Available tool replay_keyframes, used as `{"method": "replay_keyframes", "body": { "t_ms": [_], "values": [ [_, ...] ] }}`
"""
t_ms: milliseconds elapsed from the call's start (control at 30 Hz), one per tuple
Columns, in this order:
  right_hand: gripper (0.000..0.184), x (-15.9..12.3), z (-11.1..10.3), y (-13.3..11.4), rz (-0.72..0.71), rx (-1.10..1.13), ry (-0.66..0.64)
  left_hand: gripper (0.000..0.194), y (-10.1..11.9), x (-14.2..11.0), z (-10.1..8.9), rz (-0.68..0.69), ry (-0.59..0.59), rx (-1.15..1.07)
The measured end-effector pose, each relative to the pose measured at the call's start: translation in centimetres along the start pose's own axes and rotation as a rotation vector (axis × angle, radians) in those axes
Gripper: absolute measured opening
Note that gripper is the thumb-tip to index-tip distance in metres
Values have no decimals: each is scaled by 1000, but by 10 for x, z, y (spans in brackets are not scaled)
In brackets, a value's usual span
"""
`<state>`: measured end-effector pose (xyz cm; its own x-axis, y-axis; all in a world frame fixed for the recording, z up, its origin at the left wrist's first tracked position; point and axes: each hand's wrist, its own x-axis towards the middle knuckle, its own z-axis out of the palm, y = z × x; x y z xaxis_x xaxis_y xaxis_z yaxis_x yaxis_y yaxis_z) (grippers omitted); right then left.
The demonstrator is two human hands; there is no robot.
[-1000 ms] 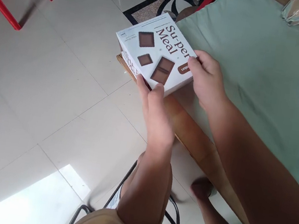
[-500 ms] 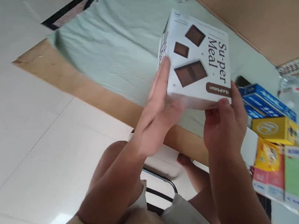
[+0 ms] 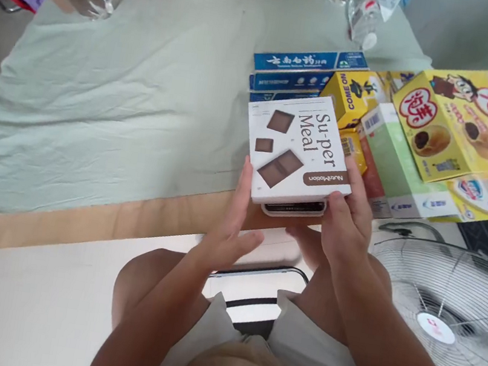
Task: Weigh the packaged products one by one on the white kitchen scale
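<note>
I am seeing the white Su-per Meal box point(image 3: 299, 142) sitting over the near edge of the table, its printed face pointing upward and its near side tipping slightly toward the camera. The right hand point(image 3: 352, 220) is gripping the near right corner, the thumb pressing at the front edge and the fingers wrapping along the right side. The left hand point(image 3: 230, 230) is spreading wide, its straight fingers lying along the box's left side while the thumb is standing well away from the cardboard; I am not able to tell how firmly those fingers are touching. Just beneath the box, a dark item with a white rim point(image 3: 293, 210) is peeking out, too hidden for me to identify, and I cannot tell whether the box is resting on it. A pale green cloth point(image 3: 146, 101) is covering the table, leaving a wooden edge point(image 3: 138, 213) showing along the front. Just beyond the box, blue boxes point(image 3: 307, 64) are lying stacked, and a yellow COME ON box point(image 3: 352, 104) is sitting beside them. Farther right, a green-and-white carton point(image 3: 398, 148) is lying next to a large yellow carton point(image 3: 468, 122) showing round pastries. A clear bottle point(image 3: 363, 14) is lying at the back, and a fan point(image 3: 435, 328) is standing near the right forearm.
</note>
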<state>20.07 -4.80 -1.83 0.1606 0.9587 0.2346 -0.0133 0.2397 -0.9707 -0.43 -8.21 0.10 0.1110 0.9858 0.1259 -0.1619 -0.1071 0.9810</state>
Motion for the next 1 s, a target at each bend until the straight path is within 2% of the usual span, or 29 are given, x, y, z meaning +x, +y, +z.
{"method": "replay_keyframes", "body": {
  "t_ms": [67,133,200,300,433,667,767,900,1000],
  "values": [
    [56,-2,-7,3,10,-32,-90,82,-3,7,-2,7,11,-2],
    [58,-2,-10,4,-9,-47,-151,72,-6,14,-9,40,136,-7],
    [58,-1,-11,5,-59,-40,-132,68,-9,19,-19,51,248,-7],
    [52,3,-12,9,-169,-18,-23,65,-12,24,-32,-21,300,-28],
    [44,5,-10,15,-193,24,4,65,-13,29,-32,-99,267,-77],
    [49,-1,-2,19,-186,-41,-12,78,-6,39,-2,-53,42,-35],
    [48,-1,-3,20,-176,-30,21,85,-11,39,-6,-61,-19,-2],
    [50,0,-5,22,-169,-8,45,82,-23,36,-25,-92,121,-2],
    [51,1,-4,22,-173,-23,51,79,-23,36,-25,-145,197,-10]
  ]
}}
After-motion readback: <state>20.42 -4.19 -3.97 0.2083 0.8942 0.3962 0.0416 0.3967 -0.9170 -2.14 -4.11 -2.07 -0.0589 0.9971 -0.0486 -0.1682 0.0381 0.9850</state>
